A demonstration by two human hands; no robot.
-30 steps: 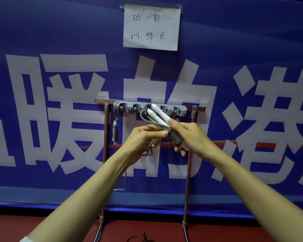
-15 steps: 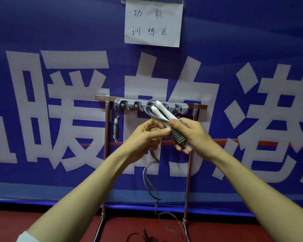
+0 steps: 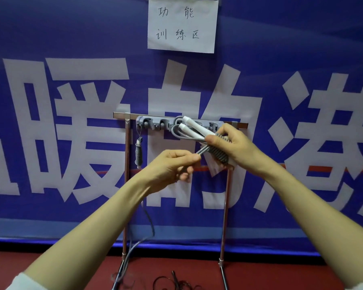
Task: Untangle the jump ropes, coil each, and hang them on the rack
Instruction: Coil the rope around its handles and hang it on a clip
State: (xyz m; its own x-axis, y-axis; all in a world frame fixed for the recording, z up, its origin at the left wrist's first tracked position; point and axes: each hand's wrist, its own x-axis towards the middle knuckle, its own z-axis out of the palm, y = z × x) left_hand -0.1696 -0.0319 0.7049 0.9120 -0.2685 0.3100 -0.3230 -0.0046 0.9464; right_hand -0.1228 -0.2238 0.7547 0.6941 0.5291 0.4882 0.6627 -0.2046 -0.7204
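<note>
Since the earlier frame, the left grip [image 3: 172,166] has drawn lower-left, away from the handles [image 3: 197,130], pinching the grey cord [image 3: 203,151]. At frame centre, the right grip [image 3: 237,147] is wrapped round both handles, before the rack [image 3: 151,123]. One rope [image 3: 138,151] already hangs at left. Coiling is unfinished, and another tangle [image 3: 174,282] remains on the floor [image 3: 281,273].

The right hand [image 3: 237,147] hides the handles' [image 3: 192,132] lower ends; the dark rope [image 3: 175,279] on the floor [image 3: 281,273] runs off the bottom edge.

Tangled ropes [image 3: 174,283] on red floor [image 3: 281,273]
</note>
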